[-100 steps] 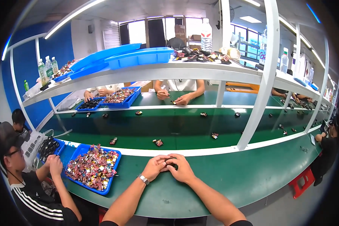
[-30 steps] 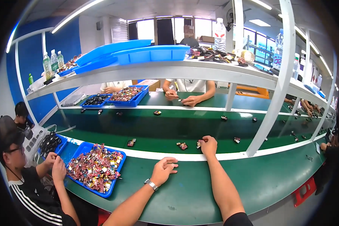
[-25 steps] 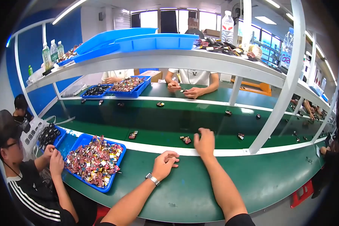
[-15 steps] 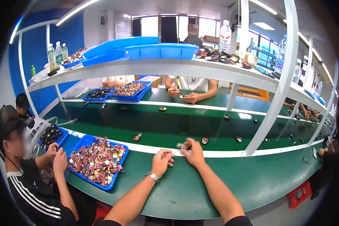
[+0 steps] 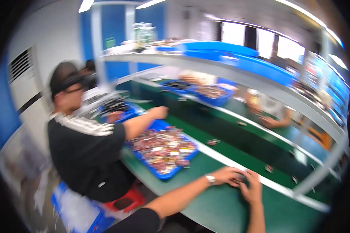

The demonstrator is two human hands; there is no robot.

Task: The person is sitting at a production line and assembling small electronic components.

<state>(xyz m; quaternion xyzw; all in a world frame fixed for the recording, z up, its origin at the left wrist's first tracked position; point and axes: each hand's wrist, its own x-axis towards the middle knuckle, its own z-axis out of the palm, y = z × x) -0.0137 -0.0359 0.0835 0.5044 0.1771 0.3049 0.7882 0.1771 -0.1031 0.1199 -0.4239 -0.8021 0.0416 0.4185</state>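
Note:
My left hand [image 5: 224,176], with a metal watch on its wrist, and my right hand [image 5: 253,187] meet over the green workbench [image 5: 221,204]. Between their curled fingers is a small dark part [image 5: 242,179]; motion blur and the fingers hide its exact kind. Both hands seem to pinch it. To their left a blue tray [image 5: 166,176] stands on the bench, heaped with small red, yellow and silver wired parts [image 5: 159,149].
A co-worker in black [image 5: 85,155] sits at left, an arm stretched over the tray toward the green conveyor belt [image 5: 225,149]. Scattered parts [image 5: 213,142] lie on the belt. A white shelf [image 5: 163,59] with blue trays [image 5: 221,54] spans above. Another person's hands [image 5: 270,122] work across the belt.
My view has swung to the left. My right hand has drawn back from the belt's edge with a small part, and both hands have come together. The co-worker's arm has reached out toward the belt.

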